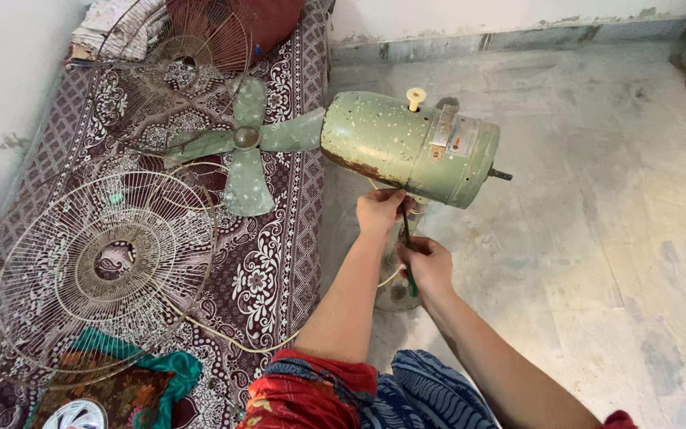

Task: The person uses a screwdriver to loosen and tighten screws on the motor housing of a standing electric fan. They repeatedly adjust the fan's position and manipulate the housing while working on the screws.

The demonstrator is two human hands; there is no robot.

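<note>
- Green fan motor (406, 147) stands on the floor (597, 238)
- left hand (379, 210) pinches a screwdriver (408, 246) under it
- right hand (426, 266) grips the handle

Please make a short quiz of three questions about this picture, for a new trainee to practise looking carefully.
1. True or false: the wire guard is mounted on the green fan motor.
2. What does the right hand hold: A) a screwdriver, B) a hammer, C) a cloth?
3. Where does the blade lie?

Key
1. False: the guard lies apart from the motor, on the patterned cloth.
2. A: a thin screwdriver pointing up under the motor, with the left hand at its upper end.
3. On the patterned cloth, detached, beside the motor's front end.
</note>
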